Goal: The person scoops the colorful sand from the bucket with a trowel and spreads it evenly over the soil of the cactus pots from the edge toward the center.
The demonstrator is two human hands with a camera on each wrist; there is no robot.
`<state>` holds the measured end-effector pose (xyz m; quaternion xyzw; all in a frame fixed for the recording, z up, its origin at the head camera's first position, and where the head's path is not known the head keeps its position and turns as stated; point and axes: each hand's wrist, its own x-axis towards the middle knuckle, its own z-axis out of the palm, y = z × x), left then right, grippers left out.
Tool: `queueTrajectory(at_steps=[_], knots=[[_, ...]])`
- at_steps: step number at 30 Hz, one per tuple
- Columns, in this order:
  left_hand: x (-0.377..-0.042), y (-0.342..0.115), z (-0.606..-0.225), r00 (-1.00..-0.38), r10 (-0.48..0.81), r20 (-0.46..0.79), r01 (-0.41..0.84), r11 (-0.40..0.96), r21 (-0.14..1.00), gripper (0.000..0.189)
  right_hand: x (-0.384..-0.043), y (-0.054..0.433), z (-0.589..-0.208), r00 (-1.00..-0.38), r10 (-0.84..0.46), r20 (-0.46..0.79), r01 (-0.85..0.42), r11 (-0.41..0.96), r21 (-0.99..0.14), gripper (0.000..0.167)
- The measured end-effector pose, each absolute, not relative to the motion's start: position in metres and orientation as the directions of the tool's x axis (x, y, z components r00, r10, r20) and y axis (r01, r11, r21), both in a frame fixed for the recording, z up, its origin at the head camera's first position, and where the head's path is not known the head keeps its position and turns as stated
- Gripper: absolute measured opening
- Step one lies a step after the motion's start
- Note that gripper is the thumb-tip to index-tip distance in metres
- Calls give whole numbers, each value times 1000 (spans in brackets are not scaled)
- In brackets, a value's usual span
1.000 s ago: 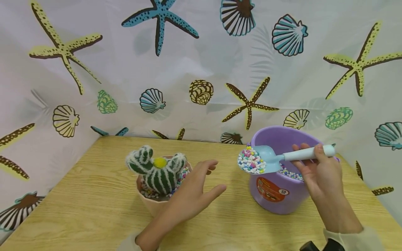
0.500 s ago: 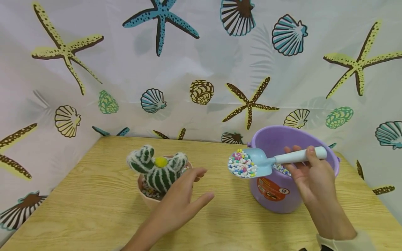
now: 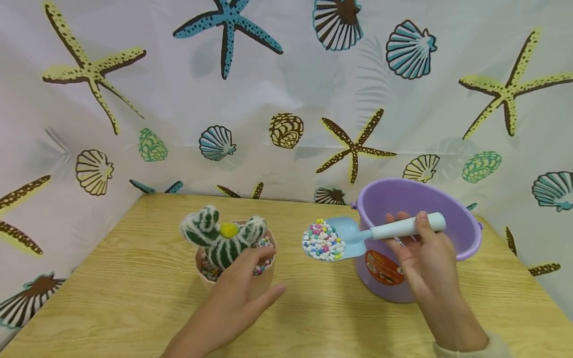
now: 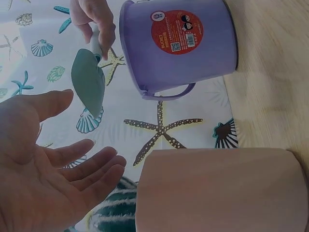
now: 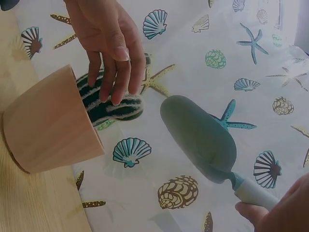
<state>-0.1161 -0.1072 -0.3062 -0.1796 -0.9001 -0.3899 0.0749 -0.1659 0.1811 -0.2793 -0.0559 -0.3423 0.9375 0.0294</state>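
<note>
A fuzzy green-and-white cactus (image 3: 219,239) with a yellow tuft stands in a tan pot (image 3: 264,281) among coloured pebbles. My left hand (image 3: 257,278) is open at the pot's near right side, its fingertips (image 5: 113,94) hanging by the cactus (image 5: 104,110). My right hand (image 3: 409,233) grips the pale handle of a blue scoop (image 3: 346,238). The scoop is heaped with coloured pebbles (image 3: 322,241) and is held level in the air between the pot and a purple bucket (image 3: 465,238). From below, the scoop (image 4: 89,84) shows beside the bucket (image 4: 178,43).
Everything stands on a light wooden table (image 3: 112,298), with the bucket near its back right corner. A white cloth (image 3: 286,89) printed with starfish and shells closes off the back and both sides. The bucket's orange label (image 3: 382,268) faces me.
My right hand has carried the loaded scoop leftward, off the bucket rim and toward the pot. My left hand has drawn back left, its fingers now by the cactus and pot rim.
</note>
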Motion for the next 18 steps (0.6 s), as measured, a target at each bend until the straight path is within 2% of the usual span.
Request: queueTrajectory(at_steps=[9, 18], knots=[[-110, -126, -309, -947, 228, 227, 322, 626, 711, 51, -160, 163, -280, -991, 100, -90, -13, -739, -673, 24], [-106, -152, -319, -915, 187, 358, 382, 689, 616, 40, -153, 145, -281, -992, 101, -70, -24, -722, -691, 27]])
